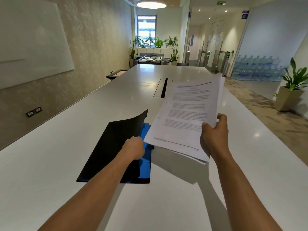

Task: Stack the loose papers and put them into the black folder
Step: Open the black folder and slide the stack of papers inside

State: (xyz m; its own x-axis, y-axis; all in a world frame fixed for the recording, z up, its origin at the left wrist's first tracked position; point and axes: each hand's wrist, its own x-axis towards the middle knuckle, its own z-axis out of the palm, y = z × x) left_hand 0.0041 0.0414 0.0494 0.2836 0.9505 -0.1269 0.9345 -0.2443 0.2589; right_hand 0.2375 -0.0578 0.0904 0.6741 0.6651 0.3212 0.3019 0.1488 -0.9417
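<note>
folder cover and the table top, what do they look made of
Folder: thin, flexible black plastic or card, matte; its lifted cover curves without creasing. Table: hard, smooth white surface, probably laminate or solid surface; glossy, mirroring the ceiling lights.

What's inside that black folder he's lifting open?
Under the raised cover of the black folder, held by the left hand, a blue inner sheet shows. The cover and the arm hide the rest, so any contents cannot be seen.
</note>
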